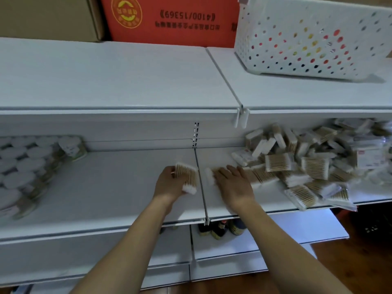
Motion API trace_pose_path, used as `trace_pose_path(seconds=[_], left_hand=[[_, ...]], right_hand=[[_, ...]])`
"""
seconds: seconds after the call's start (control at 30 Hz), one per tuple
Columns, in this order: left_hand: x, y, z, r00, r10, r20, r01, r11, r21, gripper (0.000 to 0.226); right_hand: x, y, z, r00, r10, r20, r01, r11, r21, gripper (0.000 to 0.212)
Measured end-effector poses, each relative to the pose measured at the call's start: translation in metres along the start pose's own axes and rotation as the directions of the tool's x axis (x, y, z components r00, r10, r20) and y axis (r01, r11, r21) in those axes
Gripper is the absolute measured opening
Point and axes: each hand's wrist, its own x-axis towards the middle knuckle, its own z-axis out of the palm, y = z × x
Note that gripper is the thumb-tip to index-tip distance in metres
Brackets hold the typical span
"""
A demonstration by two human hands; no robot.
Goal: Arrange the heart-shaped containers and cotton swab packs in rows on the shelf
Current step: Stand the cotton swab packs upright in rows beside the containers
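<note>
Cotton swab pack [186,177], clear-wrapped with wooden sticks, sits pinched in the left hand [169,183] mid-shelf [106,187], while the right hand [233,185] presses flat, fingers together, on another pack [210,176].

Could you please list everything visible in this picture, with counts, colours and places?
White metal shelf: several tiers, a divider seam at the middle.
Heart-shaped containers with white lids: many, in rows, middle tier far left.
Clear packs of wooden cotton swabs, loose heap: many, tan and white, middle tier right.
White perforated plastic basket: one, top tier right, coloured items showing through its holes.
Red cardboard box: one, behind top tier.
Brown cardboard box: one, top left.
Dark bottles: a few, lower tier centre.
Left hand: grips one swab pack left of the seam.
Right hand: rests flat on another pack, blurred.
</note>
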Motion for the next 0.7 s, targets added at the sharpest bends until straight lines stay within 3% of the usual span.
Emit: trace_pose_path(seconds=[0.07,0.13,0.2,0.27,0.33,0.4,0.47,0.53,0.6,0.7], left_hand=[[0.004,-0.005,-0.004,1.000,-0.020,-0.007,0.020,1.000,0.009,0.019],[0.006,-0.006,-0.002,0.998,-0.056,-0.005,0.056,0.998,-0.040,0.016],[0.005,-0.004,0.007,0.994,-0.095,0.055,0.102,0.984,-0.144,0.032],[0.004,-0.004,0.021,0.986,-0.085,0.140,0.110,0.977,-0.180,0.043],[0.000,-0.005,0.032,0.991,-0.037,0.129,0.057,0.987,-0.149,0.025],[0.001,-0.008,0.036,0.997,-0.025,0.066,0.035,0.989,-0.144,0.016],[0.004,-0.011,0.037,0.998,-0.051,0.042,0.057,0.987,-0.148,0.014],[0.006,-0.012,0.038,0.997,-0.070,0.031,0.074,0.987,-0.142,0.017],[0.007,-0.012,0.041,0.996,-0.095,0.001,0.093,0.983,-0.156,0.023],[0.008,-0.013,0.049,0.993,-0.109,-0.042,0.097,0.971,-0.221,0.039]], right_hand=[[-0.008,0.001,0.002,0.977,-0.003,-0.215,0.018,0.998,0.067,0.031],[-0.017,-0.010,-0.007,0.910,-0.006,-0.415,0.076,0.985,0.153,0.029],[-0.022,-0.026,-0.018,0.881,-0.085,-0.465,0.183,0.968,0.170,0.032],[-0.026,-0.041,-0.026,0.885,-0.148,-0.440,0.248,0.953,0.177,0.036],[-0.030,-0.037,-0.027,0.906,-0.127,-0.404,0.241,0.938,0.247,0.045],[-0.035,-0.017,-0.022,0.929,-0.039,-0.369,0.157,0.943,0.294,0.052],[-0.038,0.011,-0.014,0.939,0.052,-0.340,0.023,0.977,0.213,0.053],[-0.036,0.036,-0.013,0.983,0.146,-0.115,-0.133,0.985,0.110,0.058],[-0.032,0.051,-0.011,0.965,0.197,0.173,-0.201,0.980,0.005,0.062],[-0.029,0.065,-0.006,0.990,0.068,0.126,-0.063,0.997,-0.042,0.045]])
